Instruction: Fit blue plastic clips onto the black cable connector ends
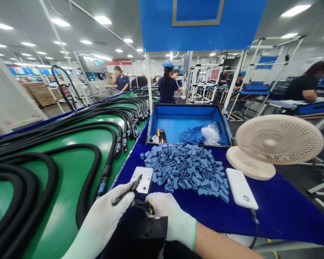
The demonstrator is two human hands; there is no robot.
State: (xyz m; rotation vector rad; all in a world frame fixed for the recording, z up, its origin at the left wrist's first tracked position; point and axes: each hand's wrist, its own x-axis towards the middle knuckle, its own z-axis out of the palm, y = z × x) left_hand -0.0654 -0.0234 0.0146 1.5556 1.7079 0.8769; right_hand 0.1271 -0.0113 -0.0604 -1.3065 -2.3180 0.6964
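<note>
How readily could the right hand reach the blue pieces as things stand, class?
Probably yes: the heap of blue pieces lies just beyond the right hand, nothing visible between them, though that hand seems occupied with a black item.

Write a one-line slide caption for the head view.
Gloved left hand holds a black ribbed part, gloved right hand a dark object, near heaped blue pieces.
</note>
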